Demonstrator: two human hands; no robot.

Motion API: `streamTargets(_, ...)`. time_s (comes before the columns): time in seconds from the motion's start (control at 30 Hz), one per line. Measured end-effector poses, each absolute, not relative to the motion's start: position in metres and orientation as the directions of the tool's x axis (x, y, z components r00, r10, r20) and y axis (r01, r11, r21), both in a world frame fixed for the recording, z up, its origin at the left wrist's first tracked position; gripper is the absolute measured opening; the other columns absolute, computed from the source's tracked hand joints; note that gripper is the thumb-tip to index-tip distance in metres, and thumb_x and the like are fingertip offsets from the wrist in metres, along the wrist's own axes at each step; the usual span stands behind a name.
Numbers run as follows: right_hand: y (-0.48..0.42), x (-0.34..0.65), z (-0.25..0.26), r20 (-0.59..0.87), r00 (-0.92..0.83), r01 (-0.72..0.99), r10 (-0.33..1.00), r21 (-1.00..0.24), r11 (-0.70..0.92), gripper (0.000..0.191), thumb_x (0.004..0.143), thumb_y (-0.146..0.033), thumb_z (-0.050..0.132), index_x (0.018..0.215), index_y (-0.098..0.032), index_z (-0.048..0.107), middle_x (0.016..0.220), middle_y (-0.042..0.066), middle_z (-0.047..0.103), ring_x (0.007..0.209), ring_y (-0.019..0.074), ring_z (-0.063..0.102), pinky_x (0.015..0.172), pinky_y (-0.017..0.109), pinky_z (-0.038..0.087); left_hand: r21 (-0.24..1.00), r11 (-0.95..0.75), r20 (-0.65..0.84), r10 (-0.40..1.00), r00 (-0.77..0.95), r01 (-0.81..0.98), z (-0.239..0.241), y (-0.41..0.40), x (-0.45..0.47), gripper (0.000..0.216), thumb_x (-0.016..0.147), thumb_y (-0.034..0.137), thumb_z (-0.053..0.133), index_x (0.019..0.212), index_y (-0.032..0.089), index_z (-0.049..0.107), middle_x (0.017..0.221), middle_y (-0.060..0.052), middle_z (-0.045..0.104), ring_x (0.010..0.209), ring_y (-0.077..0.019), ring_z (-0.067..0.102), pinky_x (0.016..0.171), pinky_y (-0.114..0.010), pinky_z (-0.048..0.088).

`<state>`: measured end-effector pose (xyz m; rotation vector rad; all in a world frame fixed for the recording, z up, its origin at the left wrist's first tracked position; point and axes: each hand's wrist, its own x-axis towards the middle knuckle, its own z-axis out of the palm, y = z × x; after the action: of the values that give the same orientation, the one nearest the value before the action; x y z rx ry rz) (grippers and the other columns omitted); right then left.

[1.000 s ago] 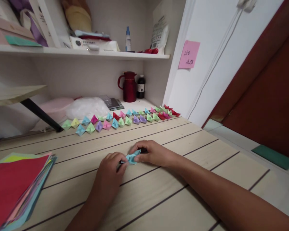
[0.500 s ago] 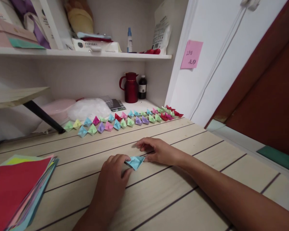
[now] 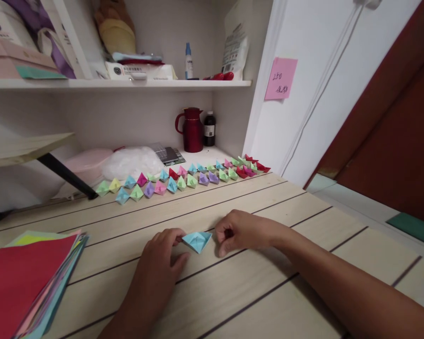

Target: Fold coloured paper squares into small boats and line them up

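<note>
Judging from the wooden table (image 3: 268, 292), I put the work well along: beyond the stack of coloured paper (image 3: 28, 278) at its left edge, two rows of folded boats (image 3: 183, 176) line its far edge. At its middle, my left hand (image 3: 159, 263) pinches the blue boat (image 3: 197, 240), seemingly finished; my right hand (image 3: 245, 231) rests curled just beside it, apart.

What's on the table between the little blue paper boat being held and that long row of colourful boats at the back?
Nothing: in the head view, only bare wooden table separates the blue paper boat from the row of boats.
</note>
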<state>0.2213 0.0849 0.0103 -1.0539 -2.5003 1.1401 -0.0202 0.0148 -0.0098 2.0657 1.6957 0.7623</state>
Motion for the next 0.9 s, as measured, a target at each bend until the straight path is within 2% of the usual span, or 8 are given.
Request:
streamTargets(0.1, 0.082, 0.216, 0.008, -0.055, -0.736, 0.454, 0.674, -0.779, 0.433, 0.015, 0.075, -0.032, 0.072, 0.084, -0.019, 0.071, 0.068, -0.004, 0.063, 0.060, 0.0100, 0.053, 0.054, 0.019, 0.037, 0.560, -0.240, 0.178, 0.970, 0.168, 0.793, -0.006, 0.014, -0.018, 0.017, 0.075, 0.018, 0.058, 0.091, 0.023, 0.060, 0.096, -0.005, 0.065, 0.095, -0.0258, 0.059, 0.084, -0.042, 0.044)
streamTargets(0.2, 0.084, 0.211, 0.006, 0.058, -0.674, 0.468, 0.737, -0.738, 0.486, 0.020, 0.076, -0.026, 0.072, 0.095, -0.020, 0.071, 0.072, -0.003, 0.063, 0.062, 0.0105, 0.053, 0.057, 0.020, 0.039, 0.562, -0.211, 0.172, 0.976, 0.137, 0.800, -0.004, 0.012, -0.016, 0.017, 0.074, 0.020, 0.061, 0.090, 0.023, 0.058, 0.095, -0.004, 0.065, 0.093, -0.0255, 0.059, 0.082, -0.041, 0.044)
streamTargets(0.37, 0.089, 0.210, 0.003, 0.138, -0.592, 0.498, 0.794, -0.712, 0.496, 0.016, 0.079, -0.023, 0.067, 0.095, -0.019, 0.069, 0.076, 0.000, 0.064, 0.067, 0.0122, 0.055, 0.062, 0.022, 0.041, 0.613, -0.160, 0.135, 0.986, 0.098, 0.773, -0.003, 0.011, -0.019, 0.025, 0.072, 0.022, 0.065, 0.094, 0.023, 0.054, 0.097, -0.003, 0.064, 0.091, -0.0231, 0.059, 0.080, -0.037, 0.044)
streamTargets(0.57, 0.085, 0.207, 0.002, 0.158, -0.590, 0.391, 0.792, -0.802, 0.452, 0.023, 0.087, -0.034, 0.061, 0.105, -0.020, 0.067, 0.076, -0.001, 0.062, 0.069, 0.0133, 0.055, 0.065, 0.024, 0.043, 0.567, -0.346, 0.155, 0.936, 0.316, 0.748, 0.001, 0.009, -0.023, 0.022, 0.076, 0.014, 0.059, 0.095, 0.025, 0.057, 0.096, 0.000, 0.063, 0.087, -0.0187, 0.057, 0.079, -0.033, 0.043)
streamTargets(0.67, 0.080, 0.204, 0.002, 0.197, -0.619, 0.341, 0.761, -0.805, 0.485, 0.034, 0.083, -0.016, 0.061, 0.116, -0.023, 0.062, 0.090, 0.001, 0.061, 0.073, 0.0123, 0.055, 0.068, 0.024, 0.045, 0.524, -0.383, 0.156, 0.921, 0.357, 0.760, 0.001, 0.008, -0.022, 0.018, 0.078, 0.015, 0.058, 0.092, 0.025, 0.057, 0.094, 0.000, 0.062, 0.083, -0.0182, 0.055, 0.076, -0.032, 0.042)
streamTargets(0.77, 0.077, 0.203, 0.004, 0.271, -0.677, 0.294, 0.684, -0.753, 0.589, 0.049, 0.075, 0.003, 0.053, 0.113, -0.025, 0.062, 0.111, 0.004, 0.056, 0.086, 0.0129, 0.057, 0.079, 0.027, 0.047, 0.516, -0.411, 0.188, 0.910, 0.368, 0.752, -0.001, 0.008, -0.020, 0.016, 0.081, 0.016, 0.056, 0.094, 0.025, 0.057, 0.096, -0.001, 0.060, 0.081, -0.0173, 0.055, 0.075, -0.032, 0.043)
streamTargets(0.83, 0.077, 0.203, 0.005, 0.309, -0.713, 0.257, 0.630, -0.721, 0.644, 0.047, 0.074, 0.007, 0.050, 0.107, -0.024, 0.064, 0.117, 0.005, 0.054, 0.100, 0.0150, 0.057, 0.087, 0.029, 0.046, 0.520, -0.429, 0.221, 0.903, 0.368, 0.739, -0.003, 0.008, -0.019, 0.016, 0.082, 0.016, 0.055, 0.094, 0.025, 0.057, 0.102, -0.002, 0.058, 0.086, -0.0177, 0.056, 0.077, -0.032, 0.044)
streamTargets(0.9, 0.078, 0.203, 0.005, 0.319, -0.735, 0.253, 0.599, -0.690, 0.678, 0.039, 0.075, 0.005, 0.054, 0.100, -0.023, 0.065, 0.114, 0.005, 0.057, 0.106, 0.0171, 0.055, 0.091, 0.031, 0.045, 0.512, -0.439, 0.248, 0.899, 0.362, 0.739, -0.005, 0.008, -0.018, 0.015, 0.083, 0.015, 0.053, 0.093, 0.025, 0.058, 0.109, -0.004, 0.056, 0.091, -0.0184, 0.057, 0.079, -0.032, 0.045)
